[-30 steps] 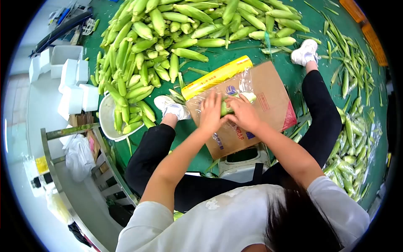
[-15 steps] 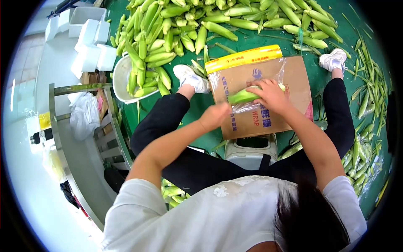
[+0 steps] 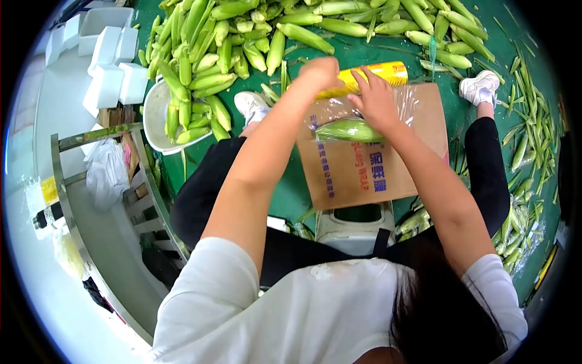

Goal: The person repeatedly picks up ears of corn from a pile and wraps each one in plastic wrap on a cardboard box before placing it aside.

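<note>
There was one left hand [image 3: 321,73], one right hand [image 3: 377,104], one film-covered corn ear [image 3: 347,130], one cardboard piece [image 3: 336,173], one yellow film roll [image 3: 391,73], two white shoes [image 3: 481,88] and one white tub [image 3: 156,124]; the heaped corn ears [image 3: 276,51] (they overlapped too much) were uncountable.

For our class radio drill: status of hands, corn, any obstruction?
Left hand curled by yellow film roll, grip unclear. Right hand open at roll. Corn on cardboard, under clear film; right hand hides one end.
</note>
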### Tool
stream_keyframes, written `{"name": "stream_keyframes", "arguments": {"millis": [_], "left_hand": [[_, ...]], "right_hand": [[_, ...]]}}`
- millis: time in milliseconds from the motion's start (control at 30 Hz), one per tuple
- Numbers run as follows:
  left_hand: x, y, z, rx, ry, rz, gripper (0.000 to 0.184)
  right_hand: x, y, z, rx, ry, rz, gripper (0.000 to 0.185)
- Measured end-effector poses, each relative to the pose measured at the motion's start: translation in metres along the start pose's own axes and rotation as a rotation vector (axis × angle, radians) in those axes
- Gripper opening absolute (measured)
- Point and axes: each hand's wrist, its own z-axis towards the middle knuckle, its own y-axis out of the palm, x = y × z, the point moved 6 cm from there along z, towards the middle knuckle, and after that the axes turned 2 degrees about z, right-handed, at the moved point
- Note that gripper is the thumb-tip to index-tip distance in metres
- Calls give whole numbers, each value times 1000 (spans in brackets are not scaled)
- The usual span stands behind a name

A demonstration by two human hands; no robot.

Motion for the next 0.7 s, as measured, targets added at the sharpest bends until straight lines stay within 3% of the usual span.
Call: {"name": "stream_keyframes", "arguments": {"millis": [33,67,133,167,200,233,300,400,433,467,500,567,633,700], "left_hand": [[-13,-20,8,228,58,-120,42],[-7,-32,11,268,90,-195,37],[11,-40,3,336,153,-358,28],[31,-27,2,215,282,-522,19],[53,-11,2,247,546,-673,22],[74,8,-5,18,558,-776,28],[101,55,-9,13,749,-687,32],[103,87,-11,89,745,-658,39],[111,96,-16,158,805,-378,41],[120,104,-23,228,856,-96,43],[130,112,-31,304,900,188,46],[146,116,-56,241,1018,290,54],[148,115,-64,215,1094,288,55],[149,114,-66,263,1070,318,57]], "right_hand": [[5,-8,14,-201,107,107,53],[10,-7,21,-400,220,216,53],[-18,-1,-8,-430,-31,142,53],[-35,-8,-23,-100,-320,-49,54],[-35,-3,-28,-145,-307,-83,55],[-36,0,-31,-191,-291,-115,56],[-31,11,-35,-395,-149,5,58],[-38,9,-49,-786,-13,82,63],[-37,5,-57,-930,16,94,65],[-37,11,-65,-920,-40,187,70],[-40,27,-84,-1181,-102,185,73],[-56,34,-109,-1681,-253,178,80],[-83,42,-177,-1712,-505,128,93],[-102,-6,-217,-1734,-240,572,91]]}}
